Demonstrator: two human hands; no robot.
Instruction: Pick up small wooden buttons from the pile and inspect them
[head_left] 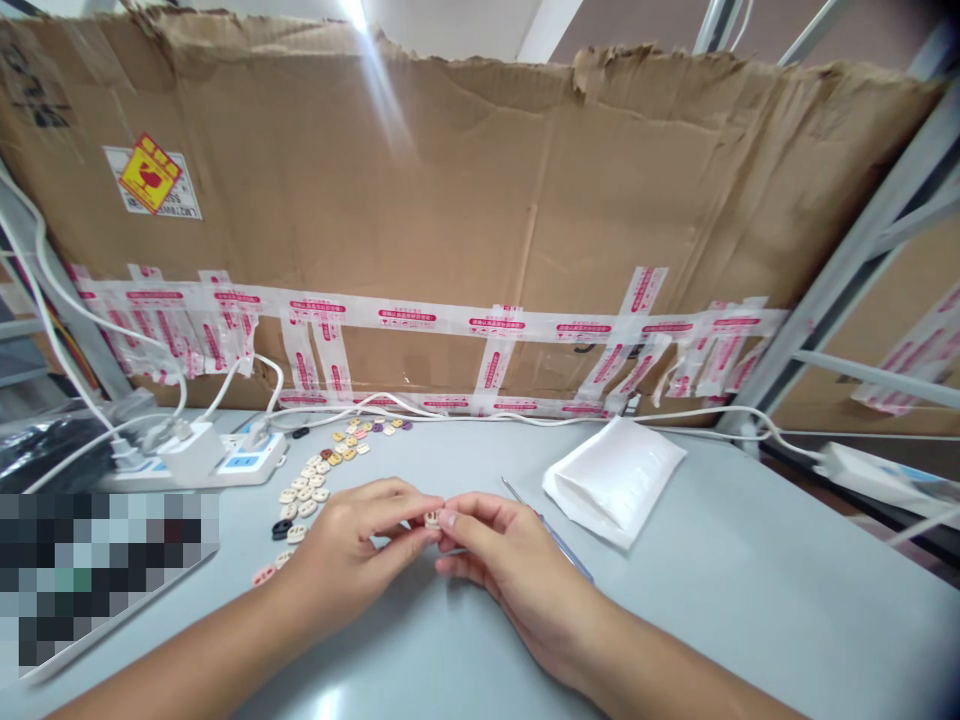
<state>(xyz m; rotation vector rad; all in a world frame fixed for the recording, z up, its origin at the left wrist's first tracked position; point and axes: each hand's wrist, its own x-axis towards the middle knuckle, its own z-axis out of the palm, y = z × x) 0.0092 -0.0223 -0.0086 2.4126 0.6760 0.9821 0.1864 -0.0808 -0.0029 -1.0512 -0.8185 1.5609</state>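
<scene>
One small cream piece (432, 519) at the centre of the frame, pinched between the left hand (345, 540) and the right hand (517, 560), above a grey table (720, 570). Left thumb and forefinger drawn almost together on it; right thumb and forefinger likewise from the other side, with lower fingers loosely curled beneath. Just beside the left hand, a curving row of small oval pieces (307, 508), running up towards the table's back edge. Tight room there, with a white power strip (262, 460) beyond at mid left. Near the right hand, a slim pen-like tool (568, 548), partly hidden, then a white pouch (619, 485). Widest stretch of tabletop at right and lower right; bounded along the back by a cardboard sheet (450, 200) with a torn upper edge.

At upper left, a white label (186, 205) with inverted print, apparently beginning "LM", partly covered by a yellow fragile-symbol sticker (150, 177). Along the cardboard, white tape (360, 310) with red print, too small to read.
</scene>
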